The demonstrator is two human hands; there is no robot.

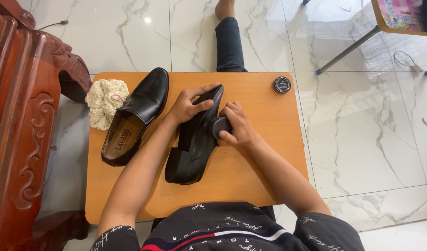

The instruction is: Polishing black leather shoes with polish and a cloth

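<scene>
Both hands mid-table: left hand [188, 106] clasping tilted black shoe [195, 139], right hand [236, 126] seemingly gripping round applicator [220, 126].

Your left hand [188, 106] steadies the black shoe [195, 144] at the table's [250, 176] centre; your right hand [237, 126] presses a round black applicator [220, 126] against it; second shoe [136, 116] near left edge.

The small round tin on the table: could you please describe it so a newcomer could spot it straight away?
Start at the low wooden table on the marble floor. Go to its far right corner, beyond the right hand. There sits the round tin: black, lidded, standing alone, far smaller than either black shoe.
</scene>
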